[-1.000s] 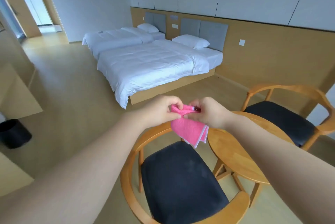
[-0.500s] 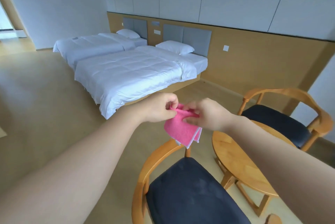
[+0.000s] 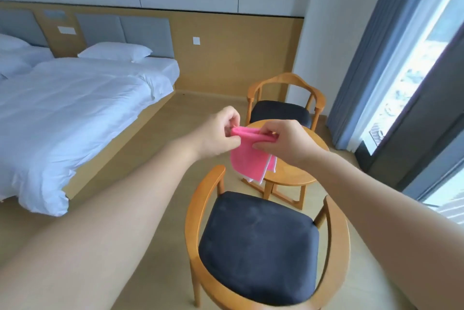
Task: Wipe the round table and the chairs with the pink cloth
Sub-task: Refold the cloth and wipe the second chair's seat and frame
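A folded pink cloth (image 3: 247,159) hangs in the air between my hands, above the near edge of the round wooden table (image 3: 288,174). My left hand (image 3: 218,132) pinches its top left corner. My right hand (image 3: 278,142) pinches the top right corner. Both arms stretch forward. A wooden chair with a dark seat cushion (image 3: 258,247) stands right below me, in front of the table. A second such chair (image 3: 281,111) stands behind the table. My hands and the cloth hide much of the tabletop.
A bed with white bedding (image 3: 62,114) fills the left side, with a second bed's pillow at the far left edge. A window with blue-grey curtains (image 3: 376,71) runs along the right. Bare floor lies between bed and chairs.
The view has swung right: the beds slid left and the window came into sight. Both hands kept pinching the cloth, which now hangs stretched a little wider over the table.
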A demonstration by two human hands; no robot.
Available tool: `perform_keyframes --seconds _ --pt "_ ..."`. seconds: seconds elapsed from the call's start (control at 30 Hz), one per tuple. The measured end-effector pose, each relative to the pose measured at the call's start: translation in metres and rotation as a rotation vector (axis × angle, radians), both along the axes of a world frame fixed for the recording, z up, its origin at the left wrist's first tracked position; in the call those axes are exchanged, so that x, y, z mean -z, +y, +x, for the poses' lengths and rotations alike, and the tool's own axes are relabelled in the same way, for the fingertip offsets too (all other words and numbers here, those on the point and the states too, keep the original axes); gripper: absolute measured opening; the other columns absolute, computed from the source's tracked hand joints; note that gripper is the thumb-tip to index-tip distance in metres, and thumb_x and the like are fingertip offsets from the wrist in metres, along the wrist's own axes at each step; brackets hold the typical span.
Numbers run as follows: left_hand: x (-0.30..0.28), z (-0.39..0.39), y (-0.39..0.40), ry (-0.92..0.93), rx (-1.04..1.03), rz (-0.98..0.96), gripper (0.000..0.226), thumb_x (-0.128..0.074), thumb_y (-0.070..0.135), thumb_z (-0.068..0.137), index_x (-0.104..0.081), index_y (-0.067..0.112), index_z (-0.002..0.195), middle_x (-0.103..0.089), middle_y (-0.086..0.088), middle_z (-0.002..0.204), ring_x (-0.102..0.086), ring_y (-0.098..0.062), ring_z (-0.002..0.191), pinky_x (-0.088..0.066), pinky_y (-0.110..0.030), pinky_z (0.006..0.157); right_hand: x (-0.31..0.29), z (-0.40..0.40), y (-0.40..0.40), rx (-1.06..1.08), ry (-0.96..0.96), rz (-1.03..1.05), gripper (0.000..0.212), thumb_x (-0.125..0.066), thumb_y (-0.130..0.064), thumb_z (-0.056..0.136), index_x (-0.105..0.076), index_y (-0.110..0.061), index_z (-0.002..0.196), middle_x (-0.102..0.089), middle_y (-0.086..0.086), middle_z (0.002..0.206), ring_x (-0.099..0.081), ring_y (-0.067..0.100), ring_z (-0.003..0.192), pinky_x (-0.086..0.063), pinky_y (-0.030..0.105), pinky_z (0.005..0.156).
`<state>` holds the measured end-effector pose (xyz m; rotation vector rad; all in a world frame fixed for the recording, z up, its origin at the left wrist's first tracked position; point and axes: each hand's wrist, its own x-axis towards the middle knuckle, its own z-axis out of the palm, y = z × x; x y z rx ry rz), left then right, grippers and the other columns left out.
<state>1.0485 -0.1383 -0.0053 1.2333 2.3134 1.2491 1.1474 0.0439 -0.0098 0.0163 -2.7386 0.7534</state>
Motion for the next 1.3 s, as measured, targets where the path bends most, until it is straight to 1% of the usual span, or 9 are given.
perform_keyframes --seconds 0.2,0.4,0.6,0.7,0.83,0.93,1.07,1.2,1.3 --pt "-0.002 0.058 -0.005 0.051 0.065 -0.016 0.041 -0.07 0.022 0.075 -0.038 0.046 0.083 -0.058 0.013 0.07 -0.052 0.0 0.058 -0.041 -0.014 0.053 0.001 0.073 -0.013 0.108 0.063 -0.037 0.012 -0.071 -0.019 0.084 -0.065 -0.028 0.089 -0.057 -0.019 0.076 -0.054 -0.001 0.069 -0.037 0.008 0.055" --pt "0.047 0.147 -0.031 0.058 0.065 -0.045 0.046 -0.07 0.015 0.08 -0.036 0.046 0.089 -0.063 0.003 0.086 -0.066 -0.017 0.075 -0.057 -0.038 0.067 0.058 0.173 -0.044 0.159 0.054 -0.092 0.029 -0.064 -0.005 0.082 -0.065 -0.019 0.107 -0.053 -0.012 0.089 -0.048 0.001 0.075 -0.035 0.004 0.061" --pt "0.099 0.217 -0.07 -0.002 0.046 -0.086 0.04 -0.062 0.015 0.084 -0.032 0.039 0.093 -0.061 0.009 0.083 -0.063 -0.013 0.075 -0.055 -0.046 0.07 0.095 0.241 -0.083 0.264 -0.037 -0.041 0.038 -0.066 -0.016 0.087 -0.033 -0.035 0.08 -0.04 -0.02 0.088 -0.048 0.001 0.073 -0.035 0.011 0.052" --pt "0.108 0.223 -0.081 -0.048 0.039 -0.041 0.045 -0.062 0.013 0.085 -0.033 0.047 0.093 -0.062 0.007 0.089 -0.065 -0.013 0.083 -0.057 -0.04 0.073 0.096 0.254 -0.103 0.196 0.055 0.039 0.038 -0.063 -0.012 0.09 -0.034 -0.03 0.072 -0.05 -0.004 0.105 -0.054 0.012 0.082 -0.048 0.016 0.065" --pt "0.131 0.218 -0.097 -0.127 0.054 0.142 0.041 -0.068 0.019 0.084 -0.037 0.044 0.092 -0.067 0.007 0.09 -0.068 -0.006 0.089 -0.057 -0.024 0.07 0.123 0.262 -0.123 0.28 0.255 0.069 0.032 -0.058 -0.008 0.093 -0.036 -0.031 0.089 -0.045 0.006 0.13 -0.052 0.016 0.099 -0.047 0.009 0.068" --pt "0.174 0.207 -0.115 -0.126 0.075 0.251 0.037 -0.07 0.024 0.084 -0.039 0.043 0.093 -0.068 0.016 0.093 -0.069 -0.004 0.088 -0.055 -0.018 0.071 0.168 0.259 -0.139 0.379 0.39 0.087 0.037 -0.056 -0.006 0.091 -0.034 -0.036 0.09 -0.044 0.009 0.13 -0.051 0.021 0.103 -0.053 0.02 0.067" --pt "0.256 0.183 -0.137 -0.083 0.096 0.227 0.04 -0.069 0.019 0.084 -0.041 0.048 0.087 -0.066 0.018 0.089 -0.068 -0.006 0.084 -0.058 -0.026 0.074 0.255 0.238 -0.155 0.299 0.399 0.227 0.001 -0.049 -0.02 0.092 -0.049 -0.02 0.091 -0.045 0.015 0.129 -0.043 0.015 0.11 -0.047 0.015 0.07" --pt "0.343 0.16 -0.155 0.048 0.077 0.183 0.034 -0.066 0.016 0.086 -0.044 0.041 0.088 -0.065 0.01 0.084 -0.065 -0.009 0.078 -0.058 -0.031 0.072 0.349 0.219 -0.155 0.227 0.444 0.32 0.009 -0.062 -0.011 0.088 -0.063 -0.017 0.094 -0.043 0.014 0.131 -0.036 0.013 0.116 -0.038 0.01 0.077" --pt "0.408 0.155 -0.165 0.182 0.004 0.234 0.024 -0.067 0.018 0.086 -0.048 0.033 0.088 -0.062 0.011 0.078 -0.063 -0.007 0.073 -0.054 -0.021 0.062 0.41 0.215 -0.154 0.215 0.509 0.388 0.016 -0.055 -0.014 0.087 -0.069 -0.012 0.094 -0.047 0.018 0.128 -0.041 0.023 0.116 -0.041 0.015 0.08"
